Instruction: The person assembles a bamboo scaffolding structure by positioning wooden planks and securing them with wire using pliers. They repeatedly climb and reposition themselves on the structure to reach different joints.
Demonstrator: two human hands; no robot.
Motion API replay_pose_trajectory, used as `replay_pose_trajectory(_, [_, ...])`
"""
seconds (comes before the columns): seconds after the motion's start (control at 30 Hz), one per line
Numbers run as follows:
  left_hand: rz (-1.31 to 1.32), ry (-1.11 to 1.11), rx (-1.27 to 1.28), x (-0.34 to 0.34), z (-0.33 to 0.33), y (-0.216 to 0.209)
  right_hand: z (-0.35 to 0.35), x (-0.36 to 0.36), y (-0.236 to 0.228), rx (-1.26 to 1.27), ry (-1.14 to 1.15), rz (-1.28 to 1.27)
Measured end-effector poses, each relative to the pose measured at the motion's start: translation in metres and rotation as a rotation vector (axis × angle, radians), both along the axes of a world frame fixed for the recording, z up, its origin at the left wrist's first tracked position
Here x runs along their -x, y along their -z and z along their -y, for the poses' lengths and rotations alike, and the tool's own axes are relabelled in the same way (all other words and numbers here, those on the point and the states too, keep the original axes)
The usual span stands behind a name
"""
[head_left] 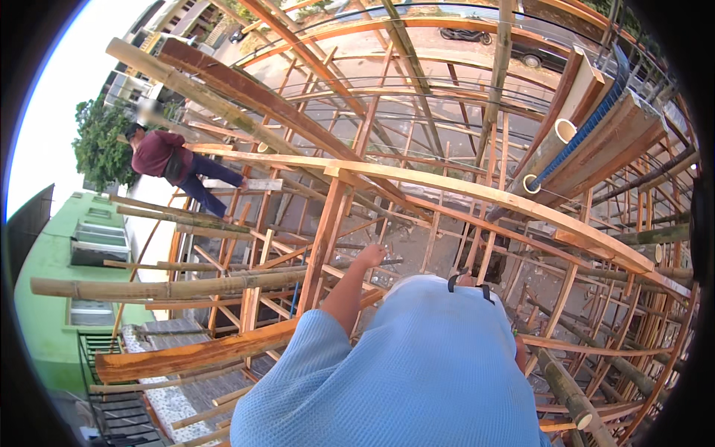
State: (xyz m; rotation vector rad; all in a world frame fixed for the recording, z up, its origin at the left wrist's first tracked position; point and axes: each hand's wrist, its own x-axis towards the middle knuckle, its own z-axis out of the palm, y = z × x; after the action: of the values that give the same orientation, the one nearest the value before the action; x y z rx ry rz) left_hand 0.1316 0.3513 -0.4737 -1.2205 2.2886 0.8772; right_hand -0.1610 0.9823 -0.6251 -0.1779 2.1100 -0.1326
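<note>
Hovering, half-curled: left hand [372, 256] | near: wooden post [322, 247] | farther left: co-worker [162, 155]

Even daylight fills this outdoor place, and a white sky [52, 89] glares along the upper left of the frame. Below it a leafy tree [104, 145] stands beyond a light green wall [45, 249], which lines the left edge, turns deeper green toward its foot and carries pale-framed windows [100, 253]. A black metal railing [88, 346] runs down the lower left, near grey roofing [167, 340]. More buildings [186, 16] crowd the upper left. Grey ground [449, 246] lies far below the middle, scattered with pale debris; at the top right, a motorcycle [465, 34] and a dark car [532, 59] stand on a street [458, 50].
</note>
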Motion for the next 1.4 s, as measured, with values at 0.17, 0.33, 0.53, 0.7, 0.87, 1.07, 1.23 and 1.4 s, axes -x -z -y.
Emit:
replay_pose_trajectory(0.17, [-0.157, -0.061, 0.043, -0.067, -0.06, 0.033, -0.017, 0.059, 0.006, 0.111, 0.386, 0.123])
replay_pose_trajectory(0.33, [-0.076, -0.076, -0.22, -0.088, -0.099, 0.035, 0.03, 0.137, -0.034, 0.183, 0.597, 0.137])
replay_pose_trajectory(0.53, [-0.007, -0.15, -0.367, -0.06, -0.107, -0.011, 0.108, 0.183, -0.109, 0.389, 0.872, 0.064])
replay_pose_trajectory(0.7, [0.04, -0.129, -0.317, -0.041, -0.056, -0.031, 0.134, 0.151, -0.144, 0.624, 1.01, 0.318])
replay_pose_trajectory(0.87, [-0.336, -0.495, -0.298, 0.003, -0.006, -0.041, 0.122, 0.096, -0.137, 0.728, 1.121, 0.577])
replay_pose_trajectory(1.07, [-0.679, -0.062, 0.112, 0.136, -0.053, -0.083, 0.098, 0.083, -0.132, 0.662, 1.354, 0.447])
replay_pose_trajectory(1.23, [-0.845, 0.567, 0.122, 0.314, -0.139, -0.143, 0.084, 0.165, -0.17, 0.869, 1.369, -0.195])
replay_pose_trajectory(1.4, [-0.938, 0.989, 0.128, 0.504, -0.227, -0.141, 0.077, 0.279, -0.207, 0.782, 1.1, -0.574])
